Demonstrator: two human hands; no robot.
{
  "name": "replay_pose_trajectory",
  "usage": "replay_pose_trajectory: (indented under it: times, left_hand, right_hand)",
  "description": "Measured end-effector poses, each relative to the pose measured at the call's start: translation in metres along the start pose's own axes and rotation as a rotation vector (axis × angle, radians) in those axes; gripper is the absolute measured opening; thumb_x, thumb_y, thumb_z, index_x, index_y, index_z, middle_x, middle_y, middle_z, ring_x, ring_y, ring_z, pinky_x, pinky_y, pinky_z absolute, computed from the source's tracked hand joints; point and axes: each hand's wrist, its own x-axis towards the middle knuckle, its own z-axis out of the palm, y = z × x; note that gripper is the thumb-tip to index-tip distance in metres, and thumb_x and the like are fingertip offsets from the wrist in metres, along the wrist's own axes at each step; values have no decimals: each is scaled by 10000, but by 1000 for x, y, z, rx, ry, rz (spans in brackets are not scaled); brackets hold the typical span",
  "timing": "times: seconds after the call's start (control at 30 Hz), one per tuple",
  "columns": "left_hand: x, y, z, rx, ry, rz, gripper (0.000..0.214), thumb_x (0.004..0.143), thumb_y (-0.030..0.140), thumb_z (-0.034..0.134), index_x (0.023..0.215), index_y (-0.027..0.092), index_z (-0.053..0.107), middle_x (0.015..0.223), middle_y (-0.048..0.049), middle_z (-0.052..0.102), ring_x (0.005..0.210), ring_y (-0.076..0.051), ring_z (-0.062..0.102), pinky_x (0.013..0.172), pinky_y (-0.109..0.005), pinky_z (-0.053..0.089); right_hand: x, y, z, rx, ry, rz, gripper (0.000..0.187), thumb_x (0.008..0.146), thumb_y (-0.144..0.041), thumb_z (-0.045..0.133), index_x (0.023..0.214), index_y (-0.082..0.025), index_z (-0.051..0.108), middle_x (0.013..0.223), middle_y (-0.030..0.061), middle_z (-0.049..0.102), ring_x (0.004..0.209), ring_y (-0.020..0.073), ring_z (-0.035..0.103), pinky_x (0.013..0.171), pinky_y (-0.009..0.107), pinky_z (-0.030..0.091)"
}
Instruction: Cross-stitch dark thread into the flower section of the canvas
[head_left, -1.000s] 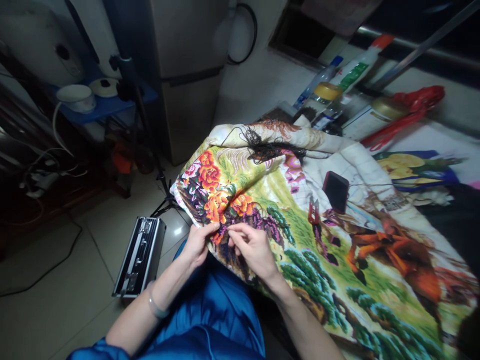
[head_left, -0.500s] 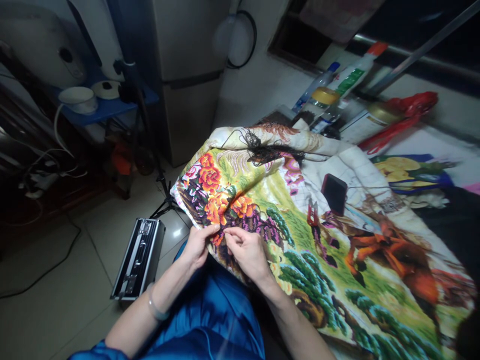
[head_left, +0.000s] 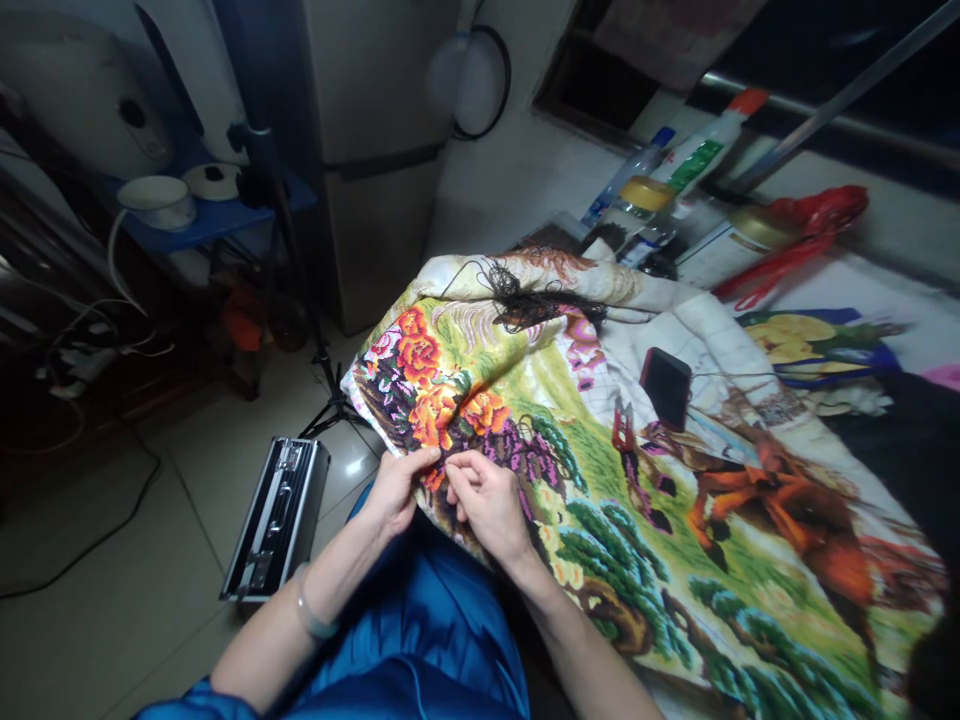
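Note:
A large cross-stitch cloth with orange flowers, green trees and brown horses spreads in front of me. My left hand grips its near edge, thumb on top and fingers underneath. Just right of it, my right hand is pinched over the dark stitched patch below the orange flowers; whatever sits between its fingertips is too small to make out. A bundle of dark thread lies on the cloth's far fold. Red-handled thread snips and a black phone rest on the cloth to the right.
Bottles and a yellow-lidded jar stand behind the cloth by the wall, near a red plastic bag. A black and silver case is on the floor at left, close to a tripod. A blue stool holds a white pot.
My right hand has shifted very slightly left, and its fingers have curled a little. My left hand stays in place on the cloth.

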Motion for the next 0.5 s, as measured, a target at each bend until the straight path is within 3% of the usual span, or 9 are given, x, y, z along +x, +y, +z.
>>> replay_pose_trajectory:
  times: [0.27, 0.5]
  left_hand:
    - [-1, 0, 1, -6, 0, 16, 325, 413, 175, 840, 704, 116, 709, 679, -46, 716, 627, -196, 642, 723, -357, 522]
    - [2, 0, 3, 17, 34, 11, 241, 411, 150, 794, 618, 124, 672, 578, -1, 657, 534, -135, 572, 613, -289, 482]
  right_hand:
    - [1, -2, 3, 1, 29, 1, 230, 852, -378, 500, 743, -182, 556, 481, -40, 538, 331, 75, 437, 340, 171, 338]
    - [1, 1, 2, -6, 22, -52, 214, 865, -356, 469, 768, -183, 548, 508, -32, 536, 369, 79, 443, 365, 174, 339]
